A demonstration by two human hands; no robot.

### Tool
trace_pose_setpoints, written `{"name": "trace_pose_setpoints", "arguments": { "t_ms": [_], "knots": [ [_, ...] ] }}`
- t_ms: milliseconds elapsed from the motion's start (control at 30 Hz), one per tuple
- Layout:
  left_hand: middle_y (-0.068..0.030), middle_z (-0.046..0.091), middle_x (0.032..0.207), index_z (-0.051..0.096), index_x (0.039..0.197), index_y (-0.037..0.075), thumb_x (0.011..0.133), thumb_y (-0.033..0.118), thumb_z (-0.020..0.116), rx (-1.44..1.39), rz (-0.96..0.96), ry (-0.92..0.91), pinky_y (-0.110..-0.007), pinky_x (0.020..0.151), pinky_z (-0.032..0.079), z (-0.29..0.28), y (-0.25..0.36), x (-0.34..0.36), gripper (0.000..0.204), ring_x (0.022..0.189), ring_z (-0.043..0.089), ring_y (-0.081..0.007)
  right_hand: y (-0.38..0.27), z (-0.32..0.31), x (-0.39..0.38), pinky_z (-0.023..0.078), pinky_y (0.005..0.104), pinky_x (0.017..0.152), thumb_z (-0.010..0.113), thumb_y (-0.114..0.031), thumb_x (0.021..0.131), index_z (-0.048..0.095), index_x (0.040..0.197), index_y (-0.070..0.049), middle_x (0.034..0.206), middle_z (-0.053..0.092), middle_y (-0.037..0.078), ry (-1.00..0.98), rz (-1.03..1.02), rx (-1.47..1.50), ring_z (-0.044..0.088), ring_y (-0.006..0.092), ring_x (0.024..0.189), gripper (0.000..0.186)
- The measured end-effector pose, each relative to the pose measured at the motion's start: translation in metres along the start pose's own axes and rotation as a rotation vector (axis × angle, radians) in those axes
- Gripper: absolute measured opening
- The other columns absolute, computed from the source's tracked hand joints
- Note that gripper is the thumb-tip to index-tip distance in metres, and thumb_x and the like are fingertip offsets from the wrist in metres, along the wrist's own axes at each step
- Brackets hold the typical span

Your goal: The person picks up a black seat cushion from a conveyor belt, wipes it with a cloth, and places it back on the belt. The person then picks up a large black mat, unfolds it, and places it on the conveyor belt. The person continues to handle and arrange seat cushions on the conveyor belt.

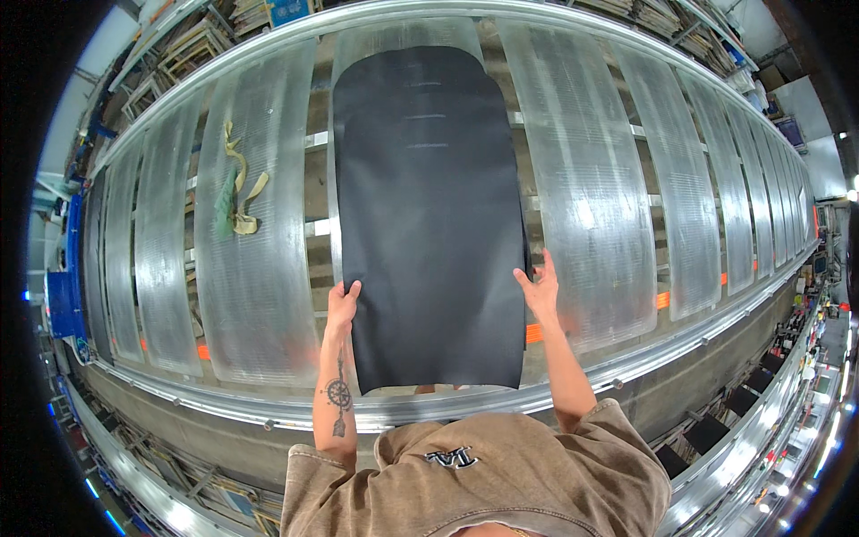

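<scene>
A long black sheet [428, 215] with a rounded far end and three short pale marks lies over a translucent panel in the middle of the rack. My left hand [343, 304] grips the sheet's left edge near the lower end, thumb on top, fingers partly hidden. My right hand [537, 286] is at the right edge, thumb touching it, fingers spread and pointing up. A pale strap [247, 221] with a green piece [224, 201] lies on the ribbed translucent panel to the left.
Rows of translucent panels [591, 224] run left and right on a metal frame [626, 378] with orange bars [663, 300] beneath. A blue machine part [64, 304] stands at the far left. Stacked frames [188, 54] sit beyond the back rail.
</scene>
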State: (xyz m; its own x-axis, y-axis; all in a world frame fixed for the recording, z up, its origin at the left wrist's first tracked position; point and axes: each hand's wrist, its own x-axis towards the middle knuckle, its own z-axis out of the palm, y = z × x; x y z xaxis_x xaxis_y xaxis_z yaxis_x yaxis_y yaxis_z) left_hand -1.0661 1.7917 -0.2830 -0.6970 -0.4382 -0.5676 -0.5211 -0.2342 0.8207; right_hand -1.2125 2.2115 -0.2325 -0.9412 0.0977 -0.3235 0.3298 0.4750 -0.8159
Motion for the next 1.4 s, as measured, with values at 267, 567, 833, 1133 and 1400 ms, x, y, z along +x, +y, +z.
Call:
{"name": "trace_pose_setpoints", "arguments": {
  "t_ms": [267,567,833,1133,1400],
  "knots": [
    [-0.0028,0.072,0.098,0.07,0.11,0.0,0.101,0.017,0.063,-0.037,-0.084,0.001,-0.031,0.076,0.05,0.014,0.017,0.018,0.02,0.084,0.064,-0.013,0.058,0.004,0.028,0.053,0.0324,0.072,0.083,-0.017,0.08,0.068,0.112,0.007,0.085,0.07,0.011,-0.047,-0.105,-0.012,0.064,0.0166,0.078,0.042],
    [-0.0244,0.064,0.109,0.063,0.118,-0.006,0.087,0.021,0.076,0.905,0.359,0.388,-0.045,0.093,0.048,0.031,0.02,0.007,0.043,0.101,0.062,-0.0373,0.055,0.008,0.037,0.048,0.0288,0.063,0.08,-0.014,0.083,0.067,0.1,0.007,0.076,0.066,0.004,-0.044,-0.136,-0.026,0.056,0.0101,0.068,0.03],
    [-0.0278,0.056,0.118,0.059,0.125,-0.004,0.084,0.017,0.076,0.918,0.312,0.552,-0.051,0.098,0.043,0.052,0.028,-0.002,0.049,0.112,0.052,-0.042,-0.001,0.016,0.039,0.052,0.0383,0.066,0.08,-0.018,0.081,0.066,0.1,0.004,0.074,0.067,0.012,0.109,-0.227,-0.452,0.065,0.0242,0.066,0.032],
    [-0.0317,0.067,0.107,0.059,0.11,-0.007,0.088,0.023,0.072,0.617,0.33,0.486,-0.053,0.087,0.049,0.057,0.045,0.02,0.039,0.101,0.064,-0.0499,0.018,0.025,0.065,0.053,0.0439,0.078,0.075,-0.025,0.085,0.066,0.106,0.006,0.096,0.071,0.025,0.049,-0.212,-0.29,0.069,0.04,0.088,0.039],
    [-0.0321,0.067,0.099,0.064,0.105,-0.008,0.093,0.021,0.064,0.554,0.337,0.314,-0.049,0.082,0.051,0.032,0.03,0.028,0.031,0.097,0.064,-0.0493,0.025,0.024,0.069,0.038,0.033,0.054,0.072,-0.019,0.09,0.057,0.08,0.004,0.064,0.052,0.005,-0.019,-0.306,-0.276,0.046,0.0103,0.062,0.029]
  ]
}}
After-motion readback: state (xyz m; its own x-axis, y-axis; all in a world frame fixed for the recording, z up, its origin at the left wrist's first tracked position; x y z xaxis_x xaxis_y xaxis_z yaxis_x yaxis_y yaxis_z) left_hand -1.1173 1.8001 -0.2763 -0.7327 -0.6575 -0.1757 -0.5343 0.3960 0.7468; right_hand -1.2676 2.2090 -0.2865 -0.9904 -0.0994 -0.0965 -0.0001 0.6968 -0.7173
